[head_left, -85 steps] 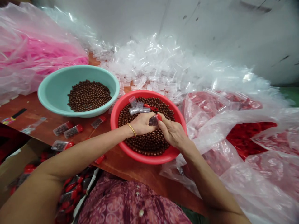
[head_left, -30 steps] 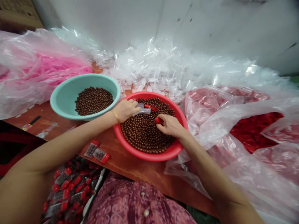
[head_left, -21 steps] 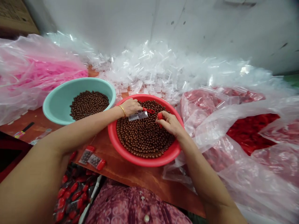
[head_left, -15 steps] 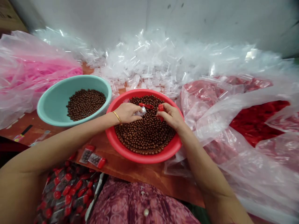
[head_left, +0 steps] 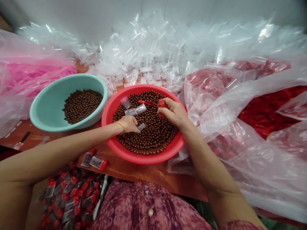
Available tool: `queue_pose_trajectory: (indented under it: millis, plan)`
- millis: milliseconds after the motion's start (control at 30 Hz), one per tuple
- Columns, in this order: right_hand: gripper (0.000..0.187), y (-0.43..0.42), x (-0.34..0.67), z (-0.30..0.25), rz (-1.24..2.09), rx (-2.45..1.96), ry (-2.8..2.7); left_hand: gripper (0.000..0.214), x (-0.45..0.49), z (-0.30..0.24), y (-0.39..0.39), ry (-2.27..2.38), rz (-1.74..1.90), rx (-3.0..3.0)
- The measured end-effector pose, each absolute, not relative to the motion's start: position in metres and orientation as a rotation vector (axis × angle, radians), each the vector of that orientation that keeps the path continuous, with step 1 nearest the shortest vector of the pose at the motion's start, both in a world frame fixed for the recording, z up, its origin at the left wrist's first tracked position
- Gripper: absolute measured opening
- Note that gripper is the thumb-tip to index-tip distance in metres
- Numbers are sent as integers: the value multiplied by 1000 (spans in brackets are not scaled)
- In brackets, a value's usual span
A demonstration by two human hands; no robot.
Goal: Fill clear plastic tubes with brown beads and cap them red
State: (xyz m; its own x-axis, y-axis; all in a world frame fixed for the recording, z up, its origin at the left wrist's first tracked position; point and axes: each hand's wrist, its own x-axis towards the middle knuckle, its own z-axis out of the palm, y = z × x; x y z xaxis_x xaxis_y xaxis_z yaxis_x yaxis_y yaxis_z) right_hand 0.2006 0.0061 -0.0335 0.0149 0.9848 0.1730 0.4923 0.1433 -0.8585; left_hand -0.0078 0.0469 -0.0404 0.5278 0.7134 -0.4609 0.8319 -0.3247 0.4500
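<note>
Okay, our left hand point(head_left: 129, 124) just lowered its pinched clear container point(head_left: 142, 126) to brown balls point(head_left: 153, 137), probably scooping, right hand point(head_left: 176, 112) gripping red cap point(head_left: 161, 103)

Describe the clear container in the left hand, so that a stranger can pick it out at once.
Find the red basin of brown balls, right of the turquoise basin. Inside it, the left hand, gold bangle at its wrist, grips the small clear container. Other clear containers lie farther back; only this one is held.
</note>
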Motion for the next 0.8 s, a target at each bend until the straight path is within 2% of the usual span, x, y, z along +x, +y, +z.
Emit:
queue_pose_trajectory:
  millis: [100, 233, 367, 600, 800]
  plan:
    - [13, 6, 201, -33, 746, -1467, -1604, 15, -5, -39, 45, 1244, -275, 2110]
    - [14, 4, 201, -29, 740, -1451, -1597, 24, 7, -31, 46, 1271, -462, 2115]
    - [12, 5, 201, -29, 747, -1401, -1577, 25, 31, -30, 50, 1336, -488, 1944]
    - [13, 6, 203, -34, 758, -1324, -1457, 15, 77, -50, 57, 1399, -111, 1612]
    - [12, 7, 201, -30, 804, -1230, -1265, 17, 64, -53, 58, 1178, 300, 1419]
